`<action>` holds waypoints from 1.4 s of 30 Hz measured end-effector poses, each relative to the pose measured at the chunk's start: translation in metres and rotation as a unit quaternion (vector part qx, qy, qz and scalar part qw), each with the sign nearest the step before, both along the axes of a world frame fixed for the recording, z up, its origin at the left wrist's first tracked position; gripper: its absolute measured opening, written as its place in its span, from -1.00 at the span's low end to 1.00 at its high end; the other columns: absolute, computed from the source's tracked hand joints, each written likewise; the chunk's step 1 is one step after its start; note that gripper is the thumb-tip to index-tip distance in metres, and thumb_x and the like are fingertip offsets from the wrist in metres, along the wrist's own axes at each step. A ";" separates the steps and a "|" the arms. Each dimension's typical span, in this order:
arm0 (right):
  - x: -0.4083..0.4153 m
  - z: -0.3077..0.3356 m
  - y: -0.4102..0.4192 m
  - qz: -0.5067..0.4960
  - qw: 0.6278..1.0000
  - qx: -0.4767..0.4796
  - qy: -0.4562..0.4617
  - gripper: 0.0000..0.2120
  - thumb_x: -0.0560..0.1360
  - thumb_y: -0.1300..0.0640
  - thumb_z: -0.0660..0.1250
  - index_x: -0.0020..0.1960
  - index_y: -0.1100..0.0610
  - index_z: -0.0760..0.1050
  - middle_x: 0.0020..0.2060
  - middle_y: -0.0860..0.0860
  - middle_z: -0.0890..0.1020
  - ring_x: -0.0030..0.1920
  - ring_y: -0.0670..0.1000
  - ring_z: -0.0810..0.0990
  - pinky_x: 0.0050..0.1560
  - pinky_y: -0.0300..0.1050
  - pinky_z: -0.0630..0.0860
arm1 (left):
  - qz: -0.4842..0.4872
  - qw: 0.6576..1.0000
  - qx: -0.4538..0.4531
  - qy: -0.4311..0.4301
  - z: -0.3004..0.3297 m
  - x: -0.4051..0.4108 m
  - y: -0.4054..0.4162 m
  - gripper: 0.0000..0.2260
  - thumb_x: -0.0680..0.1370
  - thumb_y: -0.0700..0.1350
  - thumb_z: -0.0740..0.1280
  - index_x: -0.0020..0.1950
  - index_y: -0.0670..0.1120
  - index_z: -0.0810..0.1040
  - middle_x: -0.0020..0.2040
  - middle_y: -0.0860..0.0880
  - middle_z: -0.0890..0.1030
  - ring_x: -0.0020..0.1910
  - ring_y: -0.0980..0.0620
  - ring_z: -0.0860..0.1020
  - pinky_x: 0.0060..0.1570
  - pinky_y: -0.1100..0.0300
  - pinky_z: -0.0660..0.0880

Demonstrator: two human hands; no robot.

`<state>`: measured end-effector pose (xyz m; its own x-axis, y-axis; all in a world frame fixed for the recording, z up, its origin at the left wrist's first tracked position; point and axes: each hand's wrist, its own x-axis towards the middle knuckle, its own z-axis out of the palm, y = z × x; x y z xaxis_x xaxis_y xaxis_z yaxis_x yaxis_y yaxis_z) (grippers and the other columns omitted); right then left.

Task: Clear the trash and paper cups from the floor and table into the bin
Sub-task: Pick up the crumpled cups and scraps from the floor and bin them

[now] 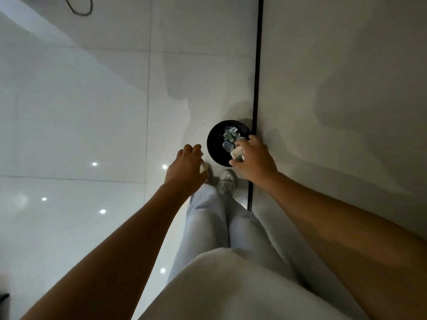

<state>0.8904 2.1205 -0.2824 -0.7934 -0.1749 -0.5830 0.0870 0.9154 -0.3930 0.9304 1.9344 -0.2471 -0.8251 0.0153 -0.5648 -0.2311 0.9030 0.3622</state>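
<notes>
Head view: round black bin (213, 144) on the white tiled floor (92, 112) holds crumpled bluish-green paper (230, 135). Right hand (254, 158), over its rim, grips white crumpled trash (236, 153). Left hand (187, 167), beside the bin, curls round a white scrap (203, 166).

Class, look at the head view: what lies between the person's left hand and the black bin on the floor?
Only a bare strip of glossy floor tile separates the left hand from the black bin; nothing else lies there in the head view.
</notes>
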 end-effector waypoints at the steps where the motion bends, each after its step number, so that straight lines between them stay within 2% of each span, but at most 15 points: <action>1: -0.008 -0.013 -0.002 -0.002 1.000 -0.007 -0.008 -0.42 0.47 -0.05 0.40 0.42 0.05 0.33 0.47 0.14 0.21 0.37 0.26 0.31 0.23 0.03 0.41 | 0.004 1.000 0.000 -0.006 -0.011 -0.003 0.001 -0.49 0.46 -0.07 0.42 0.35 -0.10 0.34 0.24 -0.09 0.43 0.21 -0.06 0.43 -0.06 0.17 0.41; 3: -0.020 -0.038 -0.005 -0.004 1.000 -0.011 -0.026 -0.37 0.49 -0.07 0.38 0.48 0.03 0.25 0.51 0.14 0.13 0.43 0.26 0.24 0.31 0.09 0.40 | 0.004 1.000 -0.002 -0.014 -0.033 -0.010 0.002 -0.47 0.45 -0.06 0.43 0.36 -0.10 0.33 0.25 -0.10 0.42 0.21 -0.07 0.43 -0.04 0.16 0.43; 6: -0.023 -0.066 -0.004 -0.028 0.998 -0.005 -0.055 -0.37 0.50 -0.07 0.36 0.49 0.02 0.22 0.53 0.13 0.09 0.44 0.28 0.21 0.32 0.13 0.38 | 0.003 1.000 -0.003 -0.027 -0.060 -0.019 0.004 -0.48 0.46 -0.06 0.43 0.36 -0.11 0.34 0.25 -0.12 0.43 0.21 -0.09 0.44 -0.01 0.11 0.46; 10: -0.018 -0.086 0.007 -0.056 0.995 0.008 -0.080 -0.45 0.54 -0.04 0.31 0.46 0.08 0.26 0.49 0.16 0.16 0.42 0.27 0.23 0.31 0.11 0.34 | -0.002 0.999 0.007 -0.044 -0.086 -0.033 0.015 -0.46 0.47 -0.06 0.42 0.39 -0.11 0.31 0.26 -0.14 0.42 0.21 -0.11 0.43 0.01 0.09 0.47; 16: -0.016 -0.093 0.022 -0.088 0.992 0.018 -0.084 -0.49 0.58 -0.02 0.26 0.46 0.10 0.25 0.43 0.16 0.25 0.36 0.24 0.31 0.24 0.07 0.40 | -0.012 0.998 0.027 -0.059 -0.119 -0.063 0.049 -0.34 0.47 -0.01 0.43 0.48 -0.10 0.20 0.33 -0.15 0.38 0.27 -0.12 0.40 0.08 0.08 0.46; 20: -0.019 -0.092 0.023 -0.122 0.990 0.014 -0.067 -0.50 0.58 -0.01 0.26 0.46 0.10 0.25 0.44 0.16 0.27 0.37 0.21 0.32 0.24 0.02 0.39 | -0.063 0.994 0.006 -0.088 -0.134 -0.082 0.065 -0.22 0.44 0.06 0.45 0.51 -0.11 0.11 0.42 -0.18 0.28 0.39 -0.19 0.29 0.28 -0.03 0.36; 24: -0.020 -0.084 0.018 -0.120 0.991 0.013 -0.057 -0.49 0.58 0.00 0.26 0.47 0.10 0.24 0.44 0.15 0.26 0.38 0.22 0.31 0.26 0.04 0.39 | -0.094 0.994 -0.015 -0.060 -0.128 -0.082 0.060 -0.43 0.50 0.01 0.36 0.43 -0.13 0.25 0.35 -0.18 0.36 0.35 -0.18 0.32 0.39 -0.03 0.25; 28: -0.018 -0.065 0.000 -0.098 0.994 0.017 -0.047 -0.49 0.57 0.04 0.27 0.46 0.11 0.23 0.43 0.17 0.27 0.36 0.22 0.33 0.25 0.06 0.40 | -0.099 0.995 -0.007 -0.019 -0.100 -0.071 0.036 -0.52 0.57 -0.02 0.25 0.44 -0.13 0.25 0.40 -0.17 0.32 0.40 -0.15 0.26 0.46 -0.02 0.15; 32: -0.022 -0.031 -0.028 -0.061 0.998 0.015 -0.031 -0.47 0.56 0.04 0.28 0.48 0.11 0.22 0.43 0.17 0.28 0.36 0.20 0.33 0.28 0.03 0.42 | -0.146 0.988 -0.056 0.003 -0.062 -0.058 0.000 -0.51 0.61 -0.02 0.18 0.49 -0.15 0.19 0.44 -0.18 0.28 0.45 -0.15 0.20 0.50 0.01 0.00; 35: -0.022 0.002 -0.054 0.006 1.000 0.010 -0.027 -0.46 0.56 0.03 0.28 0.48 0.10 0.21 0.42 0.16 0.30 0.38 0.19 0.33 0.30 0.07 0.42 | -0.158 0.983 -0.097 0.010 -0.029 -0.044 -0.028 -0.53 0.60 -0.04 0.19 0.47 -0.15 0.20 0.44 -0.16 0.28 0.45 -0.13 0.21 0.49 0.03 -0.02; 38: -0.020 0.042 -0.080 0.128 0.991 0.028 -0.008 -0.51 0.57 0.01 0.25 0.45 0.10 0.24 0.40 0.15 0.31 0.36 0.20 0.33 0.29 0.06 0.42 | -0.076 0.990 -0.122 0.009 0.013 -0.021 -0.054 -0.60 0.62 -0.05 0.14 0.42 -0.16 0.27 0.39 -0.16 0.35 0.40 -0.12 0.27 0.48 0.05 0.07; 42: -0.011 0.087 -0.114 0.271 0.962 0.033 -0.001 -0.54 0.57 0.02 0.21 0.43 0.10 0.26 0.35 0.15 0.35 0.30 0.22 0.35 0.21 0.07 0.43 | 0.052 0.990 -0.134 0.015 0.067 0.023 -0.077 -0.62 0.61 -0.05 0.15 0.39 -0.17 0.31 0.34 -0.15 0.39 0.36 -0.13 0.31 0.43 0.08 0.14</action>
<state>0.8792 2.0069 -0.1952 -0.5950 -0.5252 -0.6084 -0.4094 0.8495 -0.3329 0.9533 1.8578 -0.1798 -0.8314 -0.2169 -0.5116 -0.3198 0.9397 0.1213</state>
